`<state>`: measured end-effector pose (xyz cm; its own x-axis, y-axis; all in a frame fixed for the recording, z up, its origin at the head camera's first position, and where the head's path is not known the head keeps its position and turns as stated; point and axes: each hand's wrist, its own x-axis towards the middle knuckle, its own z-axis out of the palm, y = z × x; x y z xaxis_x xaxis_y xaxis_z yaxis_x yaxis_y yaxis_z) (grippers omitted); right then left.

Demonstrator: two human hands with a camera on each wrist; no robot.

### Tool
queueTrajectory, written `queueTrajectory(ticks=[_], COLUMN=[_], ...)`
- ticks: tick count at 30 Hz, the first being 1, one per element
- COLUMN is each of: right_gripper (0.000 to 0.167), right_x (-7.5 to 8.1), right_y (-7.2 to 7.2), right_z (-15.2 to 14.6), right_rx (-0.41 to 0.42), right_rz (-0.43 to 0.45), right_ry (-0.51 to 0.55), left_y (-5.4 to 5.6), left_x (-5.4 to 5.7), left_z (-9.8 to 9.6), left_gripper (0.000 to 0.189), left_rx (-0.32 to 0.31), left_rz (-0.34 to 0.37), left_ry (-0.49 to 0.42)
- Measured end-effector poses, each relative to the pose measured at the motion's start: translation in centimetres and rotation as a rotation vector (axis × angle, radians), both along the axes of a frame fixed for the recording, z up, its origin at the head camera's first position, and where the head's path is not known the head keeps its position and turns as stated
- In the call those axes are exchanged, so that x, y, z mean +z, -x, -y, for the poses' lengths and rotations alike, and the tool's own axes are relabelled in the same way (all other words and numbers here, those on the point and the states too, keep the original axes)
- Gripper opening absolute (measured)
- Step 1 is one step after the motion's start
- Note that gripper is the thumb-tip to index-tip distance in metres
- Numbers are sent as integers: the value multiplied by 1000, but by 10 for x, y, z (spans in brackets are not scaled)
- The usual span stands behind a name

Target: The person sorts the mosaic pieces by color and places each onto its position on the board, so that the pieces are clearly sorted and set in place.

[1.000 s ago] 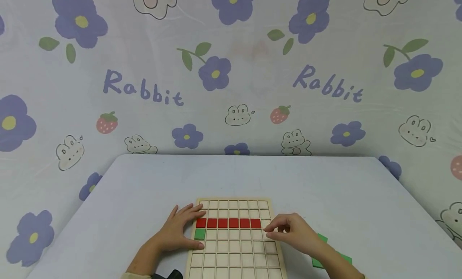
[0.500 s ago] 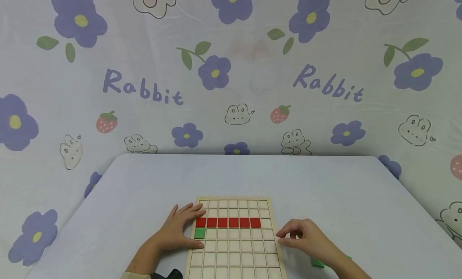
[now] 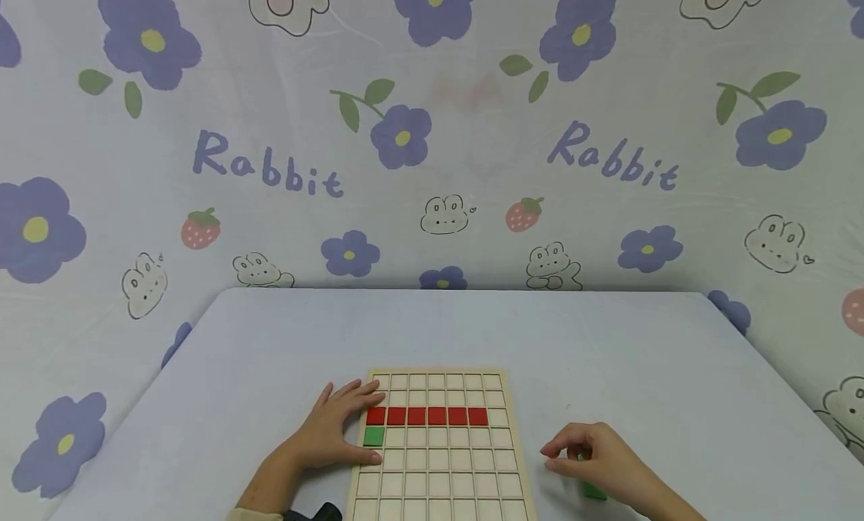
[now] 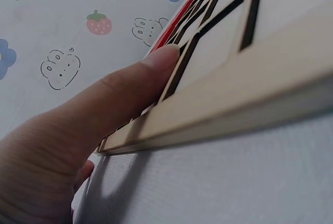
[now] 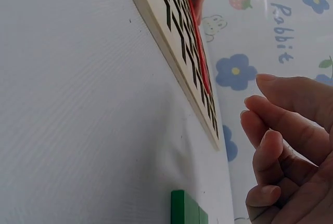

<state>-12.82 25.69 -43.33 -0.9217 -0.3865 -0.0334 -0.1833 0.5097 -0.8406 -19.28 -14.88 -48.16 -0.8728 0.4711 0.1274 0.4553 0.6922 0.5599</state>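
Note:
A wooden grid board [image 3: 448,461] lies on the table, with a row of red square tiles [image 3: 437,416] across it. Below the row's left end sits one green tile [image 3: 374,435] in its cell. My left hand [image 3: 329,429] rests spread on the board's left edge; its thumb [image 4: 130,86] lies over the frame in the left wrist view. To the right of the board, my right hand [image 3: 594,453] hovers with fingers bent and nothing between thumb and fingertips [image 5: 255,101]. Loose green tiles [image 5: 184,208] lie close by on the table, mostly hidden behind that hand in the head view.
The white table [image 3: 270,341] stretches away to a backdrop cloth [image 3: 472,131] printed with flowers, rabbits and strawberries. A black object [image 3: 327,512] pokes in beside the left wrist at the lower edge.
My right hand has moved from the board's right side, off its edge, rightward and nearer the body to the loose green tiles. My left hand and the tiles on the board stay put.

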Motion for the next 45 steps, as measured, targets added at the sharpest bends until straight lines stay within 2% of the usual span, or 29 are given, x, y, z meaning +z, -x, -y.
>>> queueTrajectory(ticks=[6, 19, 26, 31, 35, 45], right_gripper=[20, 16, 21, 26, 30, 36], right_x=[-2, -6, -11, -15, -19, -28], right_y=[-2, -12, -15, -18, -19, -21], right_z=[-6, -28, -41, -48, -53, -59], right_rx=[15, 39, 33, 33, 0, -24], right_rz=[0, -92, -51, -59, -2, 40], right_ry=[6, 1, 8, 13, 2, 12], left_y=[1, 0, 0, 0, 1, 0], left_x=[0, 0, -1, -1, 0, 0], left_z=[1, 1, 1, 0, 0, 1], left_gripper=[89, 89, 88, 89, 89, 88], left_rx=[-2, -14, -12, -4, 2, -5], left_rz=[-2, -11, -5, 2, 5, 7], left_ry=[3, -3, -3, -5, -3, -15])
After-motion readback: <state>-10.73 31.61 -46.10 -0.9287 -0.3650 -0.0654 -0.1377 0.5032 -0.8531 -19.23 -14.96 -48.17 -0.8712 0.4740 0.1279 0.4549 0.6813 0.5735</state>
